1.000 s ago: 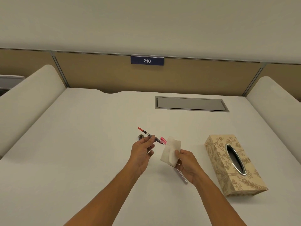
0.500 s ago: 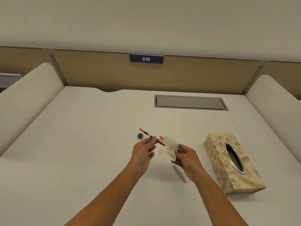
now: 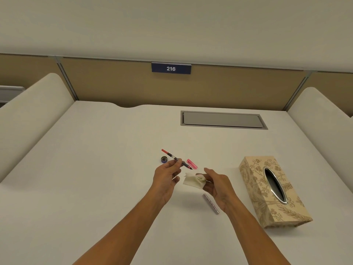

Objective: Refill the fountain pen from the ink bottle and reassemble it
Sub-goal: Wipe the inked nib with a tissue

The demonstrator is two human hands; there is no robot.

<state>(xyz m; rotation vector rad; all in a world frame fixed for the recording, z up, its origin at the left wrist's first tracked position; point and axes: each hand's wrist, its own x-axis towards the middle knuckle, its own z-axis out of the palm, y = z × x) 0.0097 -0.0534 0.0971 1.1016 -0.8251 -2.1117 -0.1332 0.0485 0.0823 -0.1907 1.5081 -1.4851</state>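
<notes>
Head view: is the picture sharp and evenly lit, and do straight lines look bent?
Head view: light is soft and even, no glare; faint shadows lie under the tissue box and forearms. The desk edges and side partitions splay outward, as a wide-angle lens does. The tissue looks slightly blurred.

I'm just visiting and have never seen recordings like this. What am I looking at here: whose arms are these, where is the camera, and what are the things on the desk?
No machine here: a person wears a camera on the head, looking down at their own arms. The left hand pinches the inner part of a fountain pen. The right hand holds a crumpled tissue beside the pen's tip. On the white desk lie a small round cap, a pink piece, a silvery pen barrel and a patterned tissue box.
</notes>
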